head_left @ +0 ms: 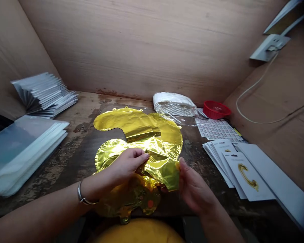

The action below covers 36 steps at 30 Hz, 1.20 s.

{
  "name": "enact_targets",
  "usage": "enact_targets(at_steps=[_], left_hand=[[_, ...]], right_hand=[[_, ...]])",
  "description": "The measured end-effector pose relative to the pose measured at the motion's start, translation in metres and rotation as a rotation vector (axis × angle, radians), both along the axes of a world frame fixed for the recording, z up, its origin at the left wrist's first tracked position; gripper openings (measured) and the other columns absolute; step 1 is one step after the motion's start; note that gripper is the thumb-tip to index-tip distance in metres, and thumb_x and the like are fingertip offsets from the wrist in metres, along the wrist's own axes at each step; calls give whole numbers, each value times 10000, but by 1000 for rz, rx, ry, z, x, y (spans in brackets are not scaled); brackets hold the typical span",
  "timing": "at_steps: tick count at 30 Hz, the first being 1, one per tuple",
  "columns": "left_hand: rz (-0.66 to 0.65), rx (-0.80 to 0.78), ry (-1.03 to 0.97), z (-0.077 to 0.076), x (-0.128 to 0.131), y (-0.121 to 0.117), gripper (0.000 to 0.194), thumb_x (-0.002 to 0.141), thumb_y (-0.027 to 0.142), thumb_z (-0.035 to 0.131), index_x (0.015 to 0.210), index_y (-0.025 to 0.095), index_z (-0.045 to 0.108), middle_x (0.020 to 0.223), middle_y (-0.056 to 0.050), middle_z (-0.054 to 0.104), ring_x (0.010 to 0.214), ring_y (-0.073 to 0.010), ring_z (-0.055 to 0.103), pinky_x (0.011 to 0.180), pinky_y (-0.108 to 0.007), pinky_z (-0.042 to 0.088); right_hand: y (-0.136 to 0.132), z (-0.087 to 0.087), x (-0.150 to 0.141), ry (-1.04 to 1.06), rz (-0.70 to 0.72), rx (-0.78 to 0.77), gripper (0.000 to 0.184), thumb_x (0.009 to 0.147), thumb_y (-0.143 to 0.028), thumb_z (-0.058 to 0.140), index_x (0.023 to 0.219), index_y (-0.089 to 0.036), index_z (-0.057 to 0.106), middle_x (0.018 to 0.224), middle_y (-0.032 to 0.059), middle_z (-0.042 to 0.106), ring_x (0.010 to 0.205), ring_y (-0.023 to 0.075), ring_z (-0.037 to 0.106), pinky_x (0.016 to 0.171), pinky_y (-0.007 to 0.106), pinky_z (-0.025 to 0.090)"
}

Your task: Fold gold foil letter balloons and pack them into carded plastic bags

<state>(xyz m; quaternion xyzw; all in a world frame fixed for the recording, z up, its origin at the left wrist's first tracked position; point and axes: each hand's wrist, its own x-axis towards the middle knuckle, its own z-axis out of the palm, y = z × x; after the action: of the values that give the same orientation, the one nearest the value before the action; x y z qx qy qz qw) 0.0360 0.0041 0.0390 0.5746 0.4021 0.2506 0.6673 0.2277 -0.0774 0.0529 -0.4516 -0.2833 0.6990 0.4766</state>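
A flat gold foil balloon point(139, 130) lies on the worn wooden table point(73, 158), partly folded over itself. My left hand point(126, 165) pinches a folded edge of the foil near its middle, fingers closed on it. Just to the right, my right hand point(192, 189) grips the lifted, folded flap of the same balloon between thumb and fingers. A metal bangle point(84, 197) sits on my left wrist. The balloon's lower part hangs over the table's front edge.
Clear plastic sleeves point(20, 148) are stacked at the left, grey folded cards point(45, 94) behind them. At the right lie printed white cards point(243, 168), a sticker sheet point(218, 130), a red basket point(216, 109) and a bagged white bundle point(173, 104). Wooden walls enclose the table.
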Motion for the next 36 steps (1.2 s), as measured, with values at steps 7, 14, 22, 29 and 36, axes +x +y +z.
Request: enact_targets(at_steps=[7, 14, 22, 29, 36], left_hand=[[-166, 62, 76, -1, 26, 2, 428, 812, 560, 544, 626, 179, 482, 536, 59, 429, 471, -85, 385, 475, -207, 329], [-249, 1119, 358, -2, 100, 35, 332, 938, 286, 421, 1189, 174, 608, 1173, -112, 669, 1058, -244, 626, 910, -389, 480], [-822, 1648, 173, -15, 289, 16, 412, 966, 255, 422, 1364, 159, 467, 1478, -120, 433, 1402, -302, 316, 1120, -571, 206], [-883, 1669, 145, -26, 322, 16, 295, 906, 351, 566, 1136, 185, 645, 1223, -139, 635, 1185, -294, 540, 1076, -485, 274], [-1000, 1530, 147, -15, 321, 31, 968, 567, 689, 756, 1371, 226, 481, 1316, -145, 539, 1191, -385, 455, 1005, -509, 333]], right_hand=[[-13, -13, 18, -105, -46, 72, 361, 755, -454, 755, 918, -133, 728, 728, 34, 702, 563, 134, 601, 577, 262, 520], [-62, -15, 83, -235, -494, 146, 285, 809, -407, 724, 954, -162, 723, 799, 33, 725, 682, 165, 654, 632, 271, 545], [-125, -3, 137, -192, -1179, -74, 470, 476, -360, 927, 855, -178, 718, 875, 29, 748, 692, 194, 689, 599, 294, 616], [-149, -9, 172, -176, -1304, -87, 496, 449, -323, 939, 860, -194, 693, 845, -6, 742, 693, 186, 691, 639, 315, 636], [-131, 2, 157, -167, -1299, 20, 502, 472, -337, 942, 874, -183, 684, 831, -12, 725, 646, 130, 651, 600, 255, 619]])
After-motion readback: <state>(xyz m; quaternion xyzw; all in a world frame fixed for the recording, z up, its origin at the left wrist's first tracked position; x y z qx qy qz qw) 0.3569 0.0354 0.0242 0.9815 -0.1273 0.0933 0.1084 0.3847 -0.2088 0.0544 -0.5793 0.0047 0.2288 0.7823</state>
